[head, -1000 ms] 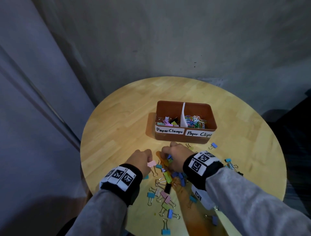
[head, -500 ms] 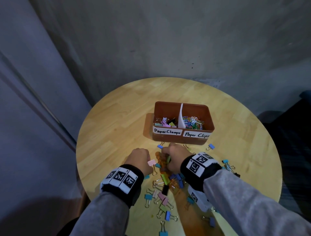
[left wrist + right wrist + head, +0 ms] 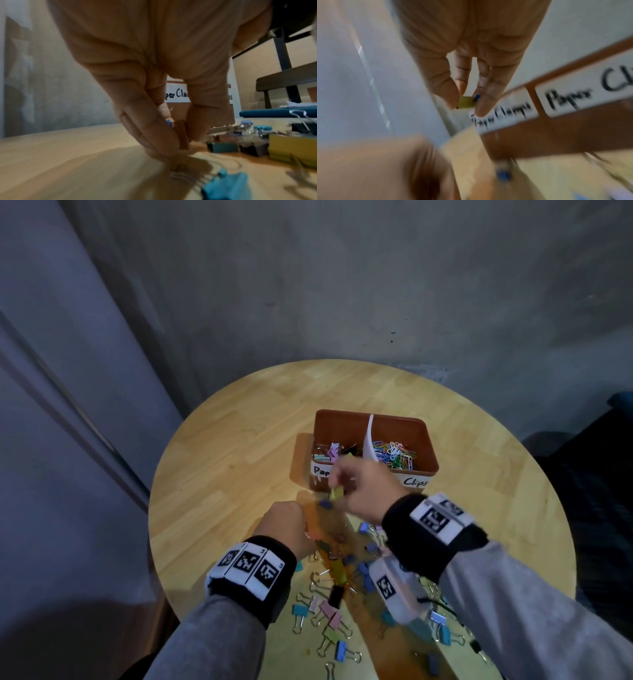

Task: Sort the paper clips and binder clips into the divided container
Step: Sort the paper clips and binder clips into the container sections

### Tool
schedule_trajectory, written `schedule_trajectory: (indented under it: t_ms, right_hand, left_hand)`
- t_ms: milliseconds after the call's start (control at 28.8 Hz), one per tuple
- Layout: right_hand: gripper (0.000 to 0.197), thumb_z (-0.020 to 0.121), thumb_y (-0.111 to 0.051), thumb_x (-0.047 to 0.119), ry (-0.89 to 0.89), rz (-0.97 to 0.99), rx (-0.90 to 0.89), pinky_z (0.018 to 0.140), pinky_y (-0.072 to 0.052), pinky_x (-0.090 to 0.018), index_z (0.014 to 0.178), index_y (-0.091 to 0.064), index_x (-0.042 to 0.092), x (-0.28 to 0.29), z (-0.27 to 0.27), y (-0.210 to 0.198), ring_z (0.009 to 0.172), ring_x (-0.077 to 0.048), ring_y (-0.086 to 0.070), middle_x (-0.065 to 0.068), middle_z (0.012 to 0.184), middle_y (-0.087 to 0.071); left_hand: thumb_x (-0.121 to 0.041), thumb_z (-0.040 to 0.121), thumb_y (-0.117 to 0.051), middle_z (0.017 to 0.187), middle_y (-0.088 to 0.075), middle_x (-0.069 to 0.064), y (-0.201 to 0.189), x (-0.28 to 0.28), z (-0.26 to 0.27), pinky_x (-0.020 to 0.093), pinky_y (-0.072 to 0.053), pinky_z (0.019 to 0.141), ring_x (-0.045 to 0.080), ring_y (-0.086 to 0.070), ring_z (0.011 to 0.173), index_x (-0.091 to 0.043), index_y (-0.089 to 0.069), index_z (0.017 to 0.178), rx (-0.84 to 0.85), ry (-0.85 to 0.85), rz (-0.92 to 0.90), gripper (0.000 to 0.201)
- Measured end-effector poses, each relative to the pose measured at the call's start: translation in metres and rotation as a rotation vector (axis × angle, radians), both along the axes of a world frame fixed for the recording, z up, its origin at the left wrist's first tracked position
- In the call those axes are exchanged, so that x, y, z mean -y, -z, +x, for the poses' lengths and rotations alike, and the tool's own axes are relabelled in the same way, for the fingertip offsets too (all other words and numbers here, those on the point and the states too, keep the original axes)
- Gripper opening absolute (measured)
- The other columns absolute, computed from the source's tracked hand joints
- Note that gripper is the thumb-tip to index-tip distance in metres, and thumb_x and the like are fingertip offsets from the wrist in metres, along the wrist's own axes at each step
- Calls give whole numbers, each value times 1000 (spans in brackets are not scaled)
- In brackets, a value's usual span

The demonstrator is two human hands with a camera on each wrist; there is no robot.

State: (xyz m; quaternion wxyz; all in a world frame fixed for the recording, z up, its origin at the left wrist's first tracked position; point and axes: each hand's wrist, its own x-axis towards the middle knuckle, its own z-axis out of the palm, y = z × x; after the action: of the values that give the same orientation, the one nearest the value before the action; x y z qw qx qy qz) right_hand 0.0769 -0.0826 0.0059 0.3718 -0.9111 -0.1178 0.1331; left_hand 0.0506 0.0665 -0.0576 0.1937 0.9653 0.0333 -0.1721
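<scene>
Round pale tabletop [image 3: 239,460]: smooth jointed wood, slight sheen. Brown divided container [image 3: 423,440]: glossy plastic, white paper labels. Binder clip handles [image 3: 320,578]: shiny wire.

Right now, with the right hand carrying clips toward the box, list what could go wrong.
1. The right hand pinches a yellow-green binder clip and a blue one together; one may slip out short of the container.
2. The white divider is thin and leaning; a careless drop could land among the paper clips.

round wooden table [image 3: 239,460]; grey wall [image 3: 342,285] behind; dark chair [image 3: 284,79], blue cushion [image 3: 267,113] beyond.
</scene>
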Motion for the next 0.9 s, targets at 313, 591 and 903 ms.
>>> schedule_trajectory:
  t_ms: [313, 591, 903]
  right_hand:
    - [19, 83, -70, 12, 435, 379, 38, 79, -57, -47, 85, -59, 27, 7, 44, -15, 91, -29, -66, 0, 98, -63]
    - [19, 78, -72, 2, 336, 182, -34, 58, -45, -26, 75, -61, 17, 53, -20, 29, 61, -17, -54, -3, 73, -60]
    - [22, 74, -73, 0, 357, 134, -74, 62, -48, -24, 75, -62, 19, 83, -41, 27, 58, -10, -55, -2, 74, -65]
  left_hand:
    - [-24, 70, -78, 79, -62, -5, -6, -12, -6, 19, -41, 53, 8, -59, 70, -20, -68, 75, 22, -157, -194, 12]
    - [-19, 73, -81, 73, -62, -6, -66, -6, 12, 12, -34, 48, 3, -52, 62, -24, -67, 69, 262, -210, -403, 15]
    - [-20, 75, -81, 94, -69, 2, -83, 42, 84, 30, -55, 76, 18, -66, 84, -16, -72, 90, 278, -131, -367, 18]
